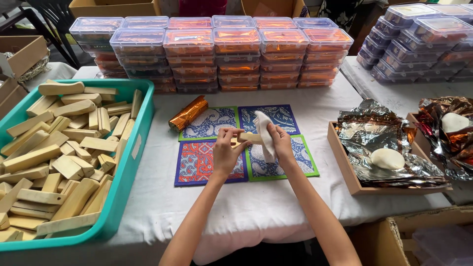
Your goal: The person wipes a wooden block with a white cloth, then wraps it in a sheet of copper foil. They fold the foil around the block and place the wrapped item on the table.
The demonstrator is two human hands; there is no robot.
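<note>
— Pale wood, is that what the left hand (225,150) grips?

— Yes, a small wooden block (248,138), fingers curled shut around its near end, held just above the four patterned mats (207,162).

— And the right hand (281,143)?

— Closed on a white cloth (265,134), pressed against the block's other end.

— What lies about?

— A teal crate (129,162) heaped with similar wooden pieces sits well to the left. A copper foil roll (188,113) rests at the mats' upper left corner. To the right, a wooden tray (345,170) holds crumpled foil and a white round cake (387,158). Stacked clear lidded boxes (236,54) line the table's far edge.
</note>
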